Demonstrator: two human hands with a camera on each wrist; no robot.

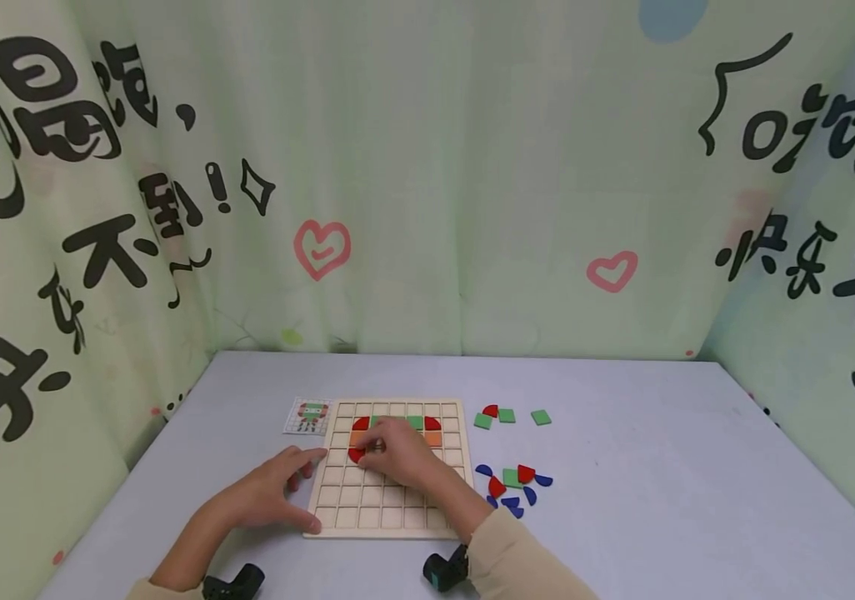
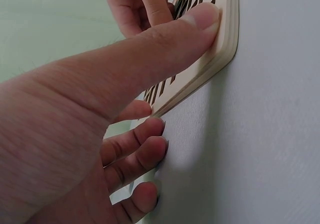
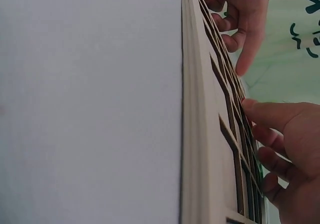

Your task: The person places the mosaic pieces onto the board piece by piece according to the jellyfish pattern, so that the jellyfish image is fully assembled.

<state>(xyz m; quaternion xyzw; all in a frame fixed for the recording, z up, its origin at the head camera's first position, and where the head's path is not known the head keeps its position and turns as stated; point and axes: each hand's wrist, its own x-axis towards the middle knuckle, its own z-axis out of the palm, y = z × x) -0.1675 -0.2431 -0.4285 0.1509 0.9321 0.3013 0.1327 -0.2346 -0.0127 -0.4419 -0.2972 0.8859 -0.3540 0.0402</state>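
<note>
I see the left hand (image 1: 275, 492), fingers apart, thumb on the pale wooden gridded board (image 1: 351, 518). Whether the right hand (image 1: 400, 450) clamps the red rounded piece (image 1: 355, 456) there, I can't tell. Black curtain writing (image 1: 102, 252) includes “不”.

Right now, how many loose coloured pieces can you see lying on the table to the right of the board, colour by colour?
Green pieces: 4
Red pieces: 3
Blue pieces: 6
Total in view: 13
</note>
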